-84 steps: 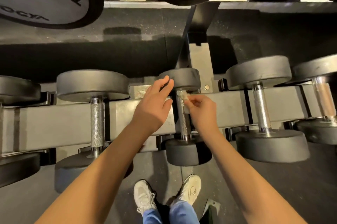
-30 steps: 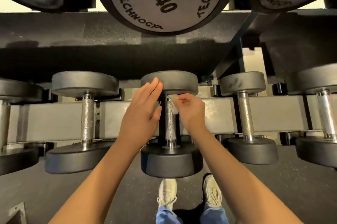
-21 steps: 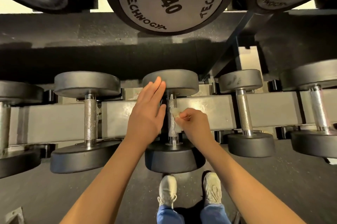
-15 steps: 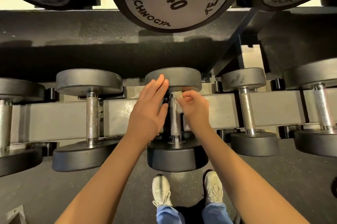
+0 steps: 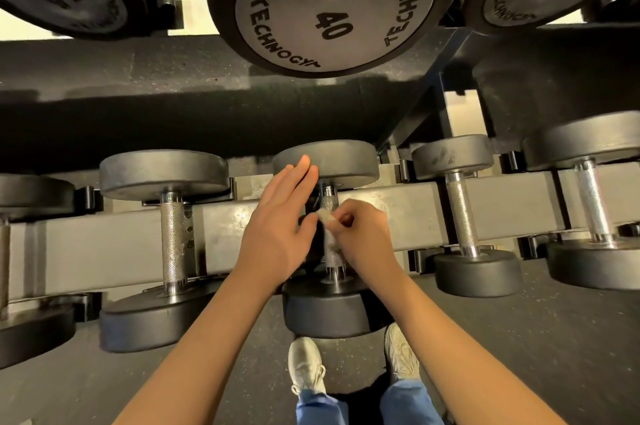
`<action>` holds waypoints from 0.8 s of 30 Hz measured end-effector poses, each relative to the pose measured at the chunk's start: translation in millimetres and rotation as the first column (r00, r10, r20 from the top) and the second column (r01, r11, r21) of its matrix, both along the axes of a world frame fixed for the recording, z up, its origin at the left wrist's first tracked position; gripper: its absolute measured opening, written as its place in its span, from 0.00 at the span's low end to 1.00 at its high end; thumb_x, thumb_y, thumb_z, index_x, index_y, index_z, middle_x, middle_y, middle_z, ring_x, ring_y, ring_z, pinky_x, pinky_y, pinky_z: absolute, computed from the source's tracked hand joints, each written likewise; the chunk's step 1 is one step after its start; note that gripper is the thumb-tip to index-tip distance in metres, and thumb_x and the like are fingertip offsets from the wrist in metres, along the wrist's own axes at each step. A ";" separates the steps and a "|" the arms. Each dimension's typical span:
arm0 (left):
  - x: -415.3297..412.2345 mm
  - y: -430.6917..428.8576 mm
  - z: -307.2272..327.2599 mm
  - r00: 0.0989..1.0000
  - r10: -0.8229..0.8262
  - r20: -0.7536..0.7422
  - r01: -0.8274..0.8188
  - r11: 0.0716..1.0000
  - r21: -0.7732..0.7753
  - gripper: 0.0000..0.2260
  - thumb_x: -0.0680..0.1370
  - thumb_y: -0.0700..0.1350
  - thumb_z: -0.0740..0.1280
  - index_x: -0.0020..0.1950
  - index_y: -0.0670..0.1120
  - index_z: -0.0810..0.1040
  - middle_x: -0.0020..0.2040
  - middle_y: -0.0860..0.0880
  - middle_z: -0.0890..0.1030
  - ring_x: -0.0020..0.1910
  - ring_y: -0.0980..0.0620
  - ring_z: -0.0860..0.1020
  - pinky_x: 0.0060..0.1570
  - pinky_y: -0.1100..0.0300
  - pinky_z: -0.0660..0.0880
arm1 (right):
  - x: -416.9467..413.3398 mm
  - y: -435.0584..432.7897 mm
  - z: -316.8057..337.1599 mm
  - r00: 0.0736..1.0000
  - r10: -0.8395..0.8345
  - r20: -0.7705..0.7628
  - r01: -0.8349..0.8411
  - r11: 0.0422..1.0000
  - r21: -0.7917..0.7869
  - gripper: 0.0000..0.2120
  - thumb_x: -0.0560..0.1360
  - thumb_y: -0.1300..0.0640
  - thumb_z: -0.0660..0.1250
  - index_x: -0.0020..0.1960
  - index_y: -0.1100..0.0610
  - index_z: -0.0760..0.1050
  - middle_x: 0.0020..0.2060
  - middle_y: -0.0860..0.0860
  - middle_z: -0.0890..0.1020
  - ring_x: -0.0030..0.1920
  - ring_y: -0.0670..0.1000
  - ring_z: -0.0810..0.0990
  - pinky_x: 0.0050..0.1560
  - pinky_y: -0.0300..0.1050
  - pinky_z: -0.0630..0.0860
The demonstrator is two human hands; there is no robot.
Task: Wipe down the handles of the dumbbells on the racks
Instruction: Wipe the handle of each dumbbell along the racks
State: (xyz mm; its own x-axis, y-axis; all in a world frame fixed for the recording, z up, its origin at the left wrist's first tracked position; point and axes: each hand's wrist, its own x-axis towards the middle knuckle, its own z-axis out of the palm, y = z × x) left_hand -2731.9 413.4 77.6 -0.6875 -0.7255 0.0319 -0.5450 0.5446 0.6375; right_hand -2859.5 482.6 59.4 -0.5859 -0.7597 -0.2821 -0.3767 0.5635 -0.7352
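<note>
A black dumbbell rests on the grey rack rail straight ahead, its knurled steel handle running toward me. My right hand pinches a small white wipe against the handle's middle. My left hand lies flat beside the handle with fingers stretched out, fingertips touching the far weight head. The handle's middle is hidden behind both hands.
More dumbbells sit on the same rail at left and right. Large upper-rack dumbbells overhang, one marked 40. My two white shoes stand on the dark rubber floor under the rack.
My right hand has slid the wipe down the handle from its far end to the middle. The left hand stays flat beside it. The view shifted slightly.
</note>
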 end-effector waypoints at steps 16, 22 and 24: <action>7.2 20.6 2.1 0.975 0.156 -0.156 -0.165 0.985 -0.048 0.16 0.79 0.43 0.62 0.67 0.44 0.74 0.63 0.50 0.74 0.61 0.64 0.63 0.63 0.70 0.61 | -6.7 32.9 0.8 0.996 0.060 0.070 -0.065 0.996 0.058 0.04 0.72 0.62 0.72 0.39 0.55 0.80 0.36 0.45 0.81 0.36 0.42 0.78 0.38 0.29 0.70; -2.8 41.6 -4.5 0.961 0.245 -0.127 -0.138 0.826 0.547 0.16 0.79 0.42 0.65 0.67 0.49 0.74 0.56 0.53 0.77 0.50 0.61 0.76 0.50 0.76 0.70 | -2.4 32.2 16.7 0.944 -0.003 0.329 0.049 0.990 -0.132 0.08 0.74 0.64 0.69 0.42 0.53 0.82 0.36 0.51 0.84 0.37 0.52 0.81 0.43 0.48 0.78; -10.9 41.6 -7.4 0.942 0.313 -0.119 -0.192 0.797 0.573 0.14 0.78 0.43 0.66 0.65 0.48 0.77 0.56 0.51 0.79 0.49 0.60 0.78 0.48 0.74 0.72 | 1.2 30.8 19.6 0.937 0.038 0.347 0.008 0.991 -0.131 0.13 0.75 0.66 0.66 0.44 0.49 0.82 0.39 0.54 0.85 0.41 0.58 0.81 0.45 0.52 0.78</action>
State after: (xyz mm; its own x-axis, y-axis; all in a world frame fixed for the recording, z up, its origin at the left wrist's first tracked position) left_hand -2742.8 454.9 70.2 -0.4997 -0.8096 -0.3079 -0.4435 -0.0662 0.8938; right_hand -2858.3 513.4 79.0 -0.4566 -0.8108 -0.3661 -0.0916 0.4521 -0.8872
